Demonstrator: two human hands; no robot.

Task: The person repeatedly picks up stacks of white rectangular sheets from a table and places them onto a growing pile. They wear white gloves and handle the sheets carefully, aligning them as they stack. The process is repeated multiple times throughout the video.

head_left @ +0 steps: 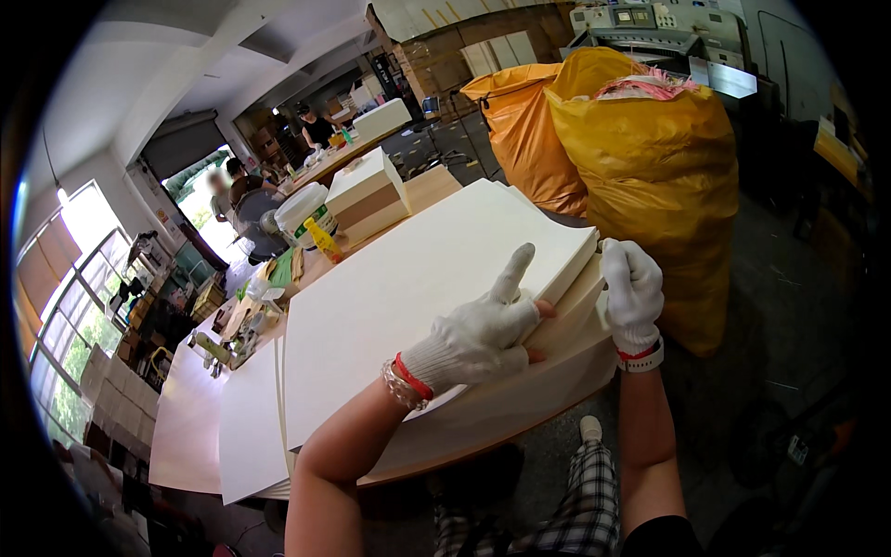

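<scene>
Head view:
Left hand: your gloved left hand [478, 336] is gripping the near edge of the top white board [418, 297], index finger sticking up.
Right hand: your right hand [633, 292] is clamped on the stack's right corner.
Board stack: the stack of boards [557, 367] sits on the table [186, 418].
Background: yellow sacks [650, 158] just behind.

Head view: a single fisheye camera worn on the person's head is looking down and forward over the stack of white sheets [436, 278], sitting close above it. Beyond the stack, the view is taking in yellow sacks [650, 158] and a far workbench [334, 162]; straight edges are bending toward the rim.
</scene>
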